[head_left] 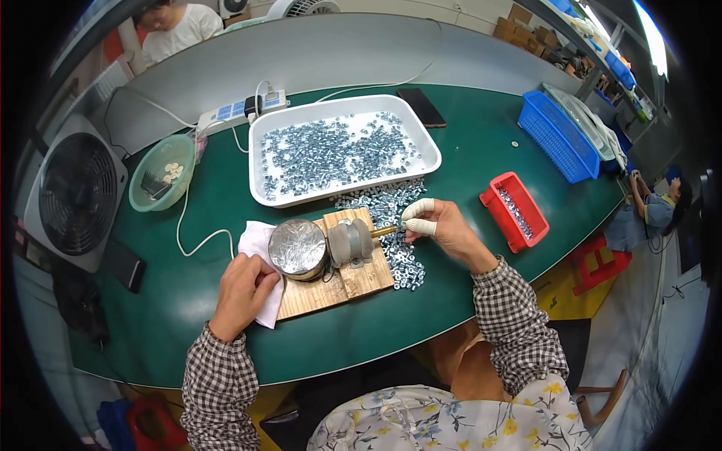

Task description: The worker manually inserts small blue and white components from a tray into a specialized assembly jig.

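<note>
A small motor (298, 249) with a shiny round casing and a grey shaft housing (350, 243) is mounted on a wooden board (316, 295). A thin brass-coloured rod (384, 231) sticks out of its right side. My right hand (450, 229), with white finger cots on thumb and forefinger, pinches at the rod's tip; a small metal part there is mostly hidden by the fingertips. My left hand (244, 292) lies with curled fingers on a white cloth (258, 239), pressing it against the motor's left side. Loose small metal nuts (406, 269) are heaped between board and right hand.
Behind the motor stands a white tray (434, 156) of small metal parts. A red bin (497, 203) with similar parts is on the right, a blue basket (560, 139) beyond. Left are a green bowl (141, 197), a fan (79, 192) and a power strip (218, 116). Two other people are farther off.
</note>
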